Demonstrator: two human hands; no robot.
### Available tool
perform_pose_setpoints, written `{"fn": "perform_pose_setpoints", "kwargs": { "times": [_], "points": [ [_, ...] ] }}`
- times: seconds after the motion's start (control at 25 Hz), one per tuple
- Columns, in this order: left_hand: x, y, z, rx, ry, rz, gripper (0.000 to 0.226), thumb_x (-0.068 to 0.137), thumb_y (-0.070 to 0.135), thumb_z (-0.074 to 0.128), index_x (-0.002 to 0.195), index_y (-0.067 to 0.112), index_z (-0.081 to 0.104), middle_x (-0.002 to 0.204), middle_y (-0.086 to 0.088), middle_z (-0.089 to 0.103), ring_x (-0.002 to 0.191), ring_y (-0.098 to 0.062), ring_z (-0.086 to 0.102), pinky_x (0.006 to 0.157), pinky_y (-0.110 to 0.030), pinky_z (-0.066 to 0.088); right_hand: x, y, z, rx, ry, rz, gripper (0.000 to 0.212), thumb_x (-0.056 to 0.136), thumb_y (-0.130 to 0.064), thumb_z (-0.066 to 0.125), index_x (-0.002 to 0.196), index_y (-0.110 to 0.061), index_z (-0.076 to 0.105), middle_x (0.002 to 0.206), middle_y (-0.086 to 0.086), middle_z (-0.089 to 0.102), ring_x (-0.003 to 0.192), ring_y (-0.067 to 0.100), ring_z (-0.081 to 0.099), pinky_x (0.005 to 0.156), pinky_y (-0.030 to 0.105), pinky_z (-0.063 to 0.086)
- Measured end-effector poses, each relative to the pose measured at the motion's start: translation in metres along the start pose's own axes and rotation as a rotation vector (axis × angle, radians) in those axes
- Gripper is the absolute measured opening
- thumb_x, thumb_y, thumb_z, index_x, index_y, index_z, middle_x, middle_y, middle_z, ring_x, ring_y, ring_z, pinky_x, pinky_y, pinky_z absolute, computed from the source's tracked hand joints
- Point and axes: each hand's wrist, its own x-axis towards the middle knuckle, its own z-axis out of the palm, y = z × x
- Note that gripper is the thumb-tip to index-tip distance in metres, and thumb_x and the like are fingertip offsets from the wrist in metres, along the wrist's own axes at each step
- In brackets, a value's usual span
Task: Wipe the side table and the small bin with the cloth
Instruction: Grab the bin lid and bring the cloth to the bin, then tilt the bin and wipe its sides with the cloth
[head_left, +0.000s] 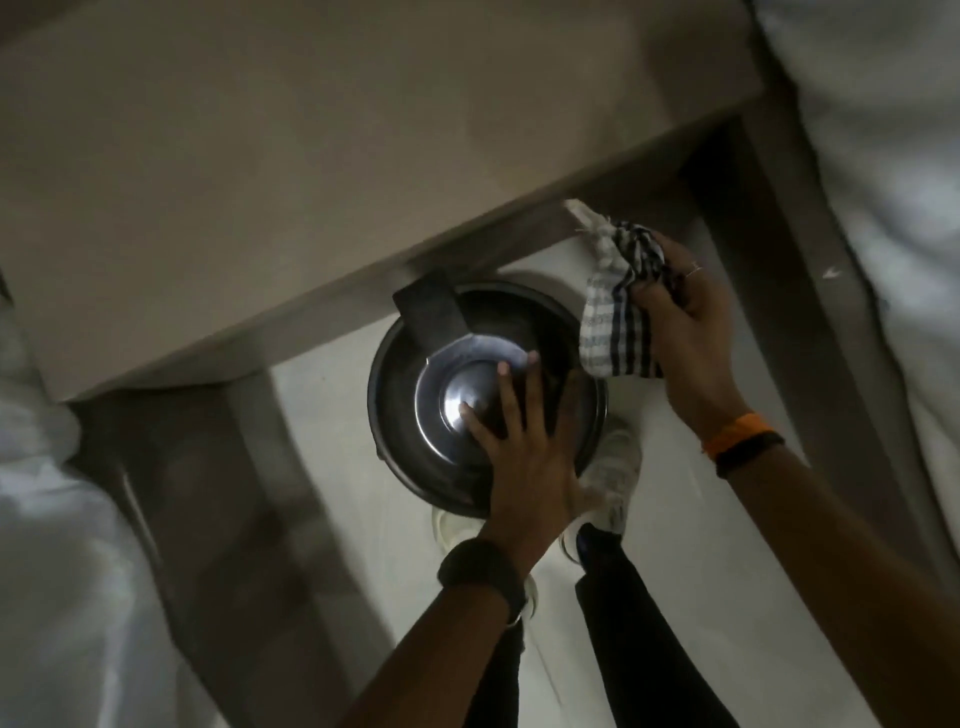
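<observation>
The small round bin (402, 374) stands on the pale floor just under the front edge of the beige side table (260, 182). Its shiny metal lid (457, 384) has a black hinge tab at the far side. My left hand (524, 436) lies flat on the lid's near right part, fingers spread. My right hand (685, 332) grips a bunched blue-and-white checked cloth (618, 317) just right of the bin's rim, below the table edge. Part of the cloth hangs down beside the bin.
White bedding lies at the left (57, 545) and at the right (893, 156). Dark table legs (218, 519) flank the bin on both sides. My white shoes (615, 473) and dark trouser legs stand right behind the bin.
</observation>
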Motion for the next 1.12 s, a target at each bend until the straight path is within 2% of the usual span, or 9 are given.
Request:
{"fn": "perform_pose_setpoints", "kwargs": {
  "times": [0.08, 0.2, 0.36, 0.52, 0.6, 0.68, 0.8, 1.0, 1.12],
  "points": [
    [0.004, 0.002, 0.02, 0.081, 0.04, -0.011, 0.131, 0.067, 0.073, 0.074, 0.163, 0.033, -0.005, 0.171, -0.023, -0.011, 0.153, -0.053, -0.009, 0.107, -0.087, 0.002, -0.015, 0.022, -0.002, 0.176, 0.06, 0.127, 0.041, 0.103, 0.004, 0.049, 0.139, -0.01, 0.062, 0.133, 0.007, 0.073, 0.125, 0.023, 0.07, 0.115, 0.047, 0.055],
    [0.011, 0.001, 0.028, 0.049, 0.143, -0.053, 0.141, 0.056, 0.061, 0.084, 0.164, 0.031, -0.002, 0.171, -0.022, -0.01, 0.154, -0.052, -0.006, 0.107, -0.087, 0.003, -0.023, 0.039, -0.008, 0.393, 0.102, 0.281, 0.046, 0.103, 0.007, 0.04, 0.143, -0.004, 0.058, 0.143, 0.025, 0.065, 0.136, 0.045, 0.061, 0.117, 0.057, 0.05],
    [-0.01, -0.041, 0.021, -0.074, 0.204, -0.103, 0.153, 0.042, 0.056, 0.085, 0.164, 0.028, -0.002, 0.172, -0.021, -0.004, 0.156, -0.046, -0.006, 0.109, -0.086, 0.001, -0.031, 0.056, -0.02, 0.566, 0.178, 0.351, 0.051, 0.1, 0.012, 0.032, 0.147, 0.003, 0.05, 0.147, 0.03, 0.06, 0.136, 0.051, 0.058, 0.12, 0.063, 0.044],
    [-0.045, -0.09, 0.004, -0.24, 0.243, -0.218, 0.152, 0.042, 0.04, 0.085, 0.162, 0.033, -0.006, 0.174, -0.009, -0.007, 0.158, -0.032, -0.012, 0.112, -0.083, 0.005, -0.054, 0.081, 0.014, 0.426, 0.167, 0.301, 0.036, 0.1, 0.011, 0.041, 0.13, 0.006, 0.06, 0.113, 0.013, 0.07, 0.102, 0.025, 0.07, 0.101, 0.045, 0.058],
    [-0.047, -0.099, -0.006, -0.394, 0.268, -0.3, 0.145, 0.045, 0.042, 0.081, 0.163, 0.031, -0.003, 0.174, -0.003, -0.01, 0.159, -0.028, -0.013, 0.113, -0.082, 0.007, -0.082, 0.087, 0.06, 0.354, 0.055, 0.198, 0.036, 0.096, 0.0, 0.049, 0.124, -0.011, 0.069, 0.117, 0.004, 0.073, 0.112, 0.019, 0.072, 0.105, 0.039, 0.059],
    [-0.041, -0.106, -0.014, -0.518, 0.314, -0.36, 0.14, 0.051, 0.05, 0.078, 0.163, 0.024, -0.001, 0.174, -0.005, -0.01, 0.159, -0.031, -0.01, 0.115, -0.08, 0.009, -0.112, 0.098, 0.118, 0.204, -0.113, -0.031, 0.042, 0.097, -0.009, 0.051, 0.135, -0.023, 0.065, 0.148, 0.005, 0.063, 0.148, 0.021, 0.052, 0.13, 0.047, 0.037],
    [-0.043, -0.121, -0.017, -0.623, 0.364, -0.394, 0.139, 0.053, 0.05, 0.079, 0.164, 0.018, 0.001, 0.173, -0.009, -0.011, 0.159, -0.028, -0.008, 0.123, -0.067, 0.007, -0.084, 0.127, 0.16, -0.125, -0.185, -0.288, 0.05, 0.103, -0.025, 0.042, 0.152, -0.019, 0.05, 0.168, 0.008, 0.042, 0.163, 0.024, 0.028, 0.138, 0.049, 0.002],
    [-0.051, -0.134, -0.016, -0.624, 0.358, -0.39, 0.137, 0.05, 0.031, 0.081, 0.163, 0.019, 0.003, 0.173, -0.008, -0.008, 0.159, -0.022, -0.006, 0.124, -0.043, 0.003, 0.004, 0.159, 0.141, -0.092, 0.067, 0.186, 0.042, 0.107, -0.004, 0.044, 0.147, -0.004, 0.055, 0.165, 0.015, 0.044, 0.157, 0.032, 0.037, 0.134, 0.051, 0.025],
    [-0.054, -0.137, -0.009, -0.642, 0.37, -0.353, 0.137, 0.049, 0.042, 0.081, 0.162, 0.022, 0.006, 0.173, -0.004, -0.007, 0.16, -0.024, -0.003, 0.126, -0.056, 0.01, -0.059, 0.122, 0.168, -0.069, -0.079, -0.117, 0.043, 0.102, -0.016, 0.045, 0.142, -0.012, 0.062, 0.164, 0.009, 0.047, 0.157, 0.029, 0.037, 0.133, 0.046, 0.028]
  ]
}}
